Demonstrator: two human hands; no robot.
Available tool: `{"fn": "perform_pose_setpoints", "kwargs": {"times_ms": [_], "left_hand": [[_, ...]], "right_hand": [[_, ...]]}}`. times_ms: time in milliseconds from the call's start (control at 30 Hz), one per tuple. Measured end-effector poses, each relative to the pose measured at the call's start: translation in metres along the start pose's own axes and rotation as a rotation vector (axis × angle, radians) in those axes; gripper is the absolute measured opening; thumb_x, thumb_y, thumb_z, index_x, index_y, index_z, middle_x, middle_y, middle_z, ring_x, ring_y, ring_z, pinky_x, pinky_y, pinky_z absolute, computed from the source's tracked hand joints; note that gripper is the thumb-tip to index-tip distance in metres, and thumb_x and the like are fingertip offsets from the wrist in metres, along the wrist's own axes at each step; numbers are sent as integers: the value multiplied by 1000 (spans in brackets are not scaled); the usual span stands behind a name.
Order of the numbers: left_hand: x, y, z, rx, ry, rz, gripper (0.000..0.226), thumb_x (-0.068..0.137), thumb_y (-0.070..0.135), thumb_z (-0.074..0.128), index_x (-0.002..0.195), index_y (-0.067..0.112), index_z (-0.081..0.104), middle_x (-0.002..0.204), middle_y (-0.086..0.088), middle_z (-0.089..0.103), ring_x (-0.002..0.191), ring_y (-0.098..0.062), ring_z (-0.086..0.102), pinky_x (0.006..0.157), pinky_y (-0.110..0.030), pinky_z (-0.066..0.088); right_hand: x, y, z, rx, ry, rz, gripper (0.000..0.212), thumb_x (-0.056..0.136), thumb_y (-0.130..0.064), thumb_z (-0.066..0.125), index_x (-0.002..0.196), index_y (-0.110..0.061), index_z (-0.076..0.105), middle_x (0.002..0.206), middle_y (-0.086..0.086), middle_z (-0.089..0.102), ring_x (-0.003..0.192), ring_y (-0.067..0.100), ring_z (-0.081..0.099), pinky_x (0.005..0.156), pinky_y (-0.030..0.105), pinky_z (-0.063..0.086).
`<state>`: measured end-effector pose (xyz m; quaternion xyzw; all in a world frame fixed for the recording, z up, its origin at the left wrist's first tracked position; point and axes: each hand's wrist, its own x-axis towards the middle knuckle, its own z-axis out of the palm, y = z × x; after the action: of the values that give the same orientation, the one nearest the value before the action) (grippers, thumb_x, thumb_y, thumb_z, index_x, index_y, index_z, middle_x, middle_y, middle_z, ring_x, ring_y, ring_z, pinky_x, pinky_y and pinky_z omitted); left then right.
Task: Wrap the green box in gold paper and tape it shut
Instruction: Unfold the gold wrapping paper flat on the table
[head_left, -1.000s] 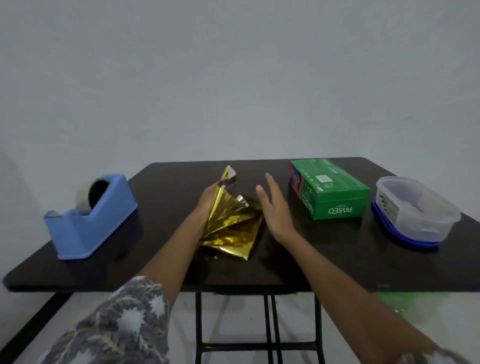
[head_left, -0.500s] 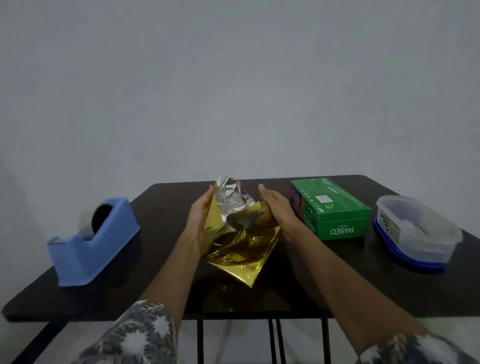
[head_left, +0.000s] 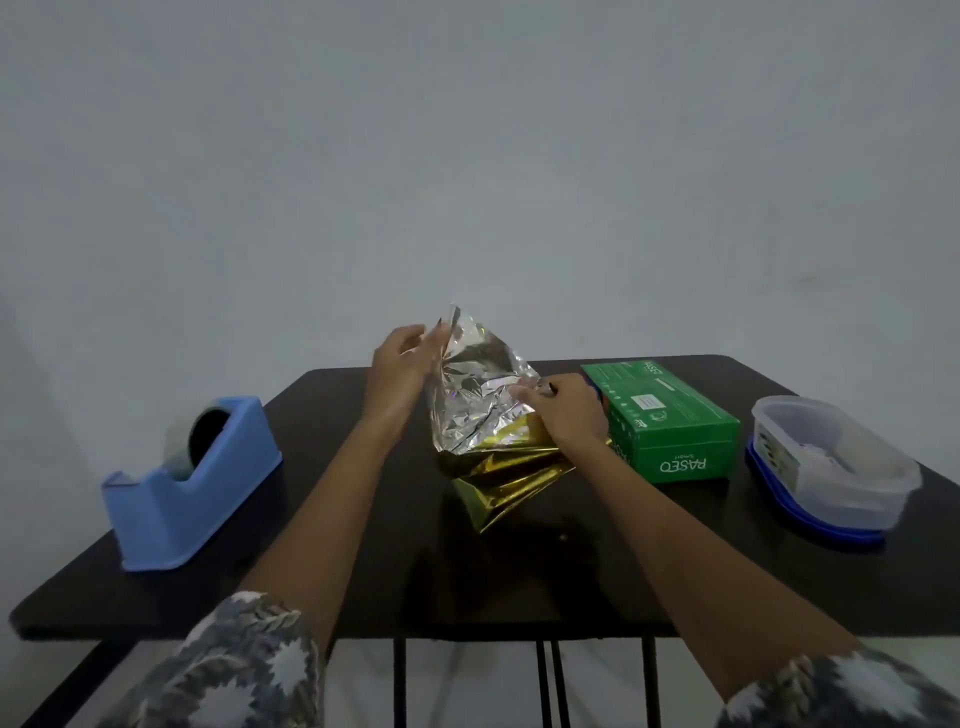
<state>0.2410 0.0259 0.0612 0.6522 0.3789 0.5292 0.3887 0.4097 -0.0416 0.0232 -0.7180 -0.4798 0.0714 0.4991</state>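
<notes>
The person held a crinkled sheet of shiny gold paper (head_left: 488, 415) over the middle of the dark rectangular table (head_left: 519, 582). The upper part of the sheet was lifted and showed its silver back side, while the lower gold part lay folded on the table surface.

The left hand (head_left: 397, 366) was raised at the top left edge of the sheet. Its fingers were bent, and the thumb and fingertips pinched the top corner. The right hand (head_left: 569, 410) was lower, at the right edge of the sheet, with the fingers curled tightly and gripping the foil there. This hand was just beside the rectangular green cardboard box (head_left: 670, 421) and hid its near left corner, so it could not be told whether they touched.

The box lay flat on the table to the right of the paper, unwrapped, with white letters on its front side. On the left part of the table stood a blue plastic tape dispenser (head_left: 197, 483) with a roll of tape in it, well apart from the paper. Near the right edge stood a clear plastic container (head_left: 831, 462) on a blue lid, near the box but not touching it.
</notes>
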Motion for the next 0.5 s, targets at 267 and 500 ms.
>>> {"fn": "perform_pose_setpoints", "kwargs": {"times_ms": [267,500], "left_hand": [[15,-15,-7,320,-120,-30,13,68,1,76,73,8,65,84,-10,66,89,-30,65,75,-38,50],[-16,-18,-13,668,61,467,51,84,31,69,129,16,52,127,-2,56,116,-20,50,96,-33,39]], "right_hand": [[3,-2,-6,293,-123,109,29,83,-32,69,69,-7,69,48,-14,55,55,11,45,55,24,35],[11,2,-15,328,-209,194,36,81,-22,72,56,-4,53,56,9,49,54,14,41,56,25,37]]}}
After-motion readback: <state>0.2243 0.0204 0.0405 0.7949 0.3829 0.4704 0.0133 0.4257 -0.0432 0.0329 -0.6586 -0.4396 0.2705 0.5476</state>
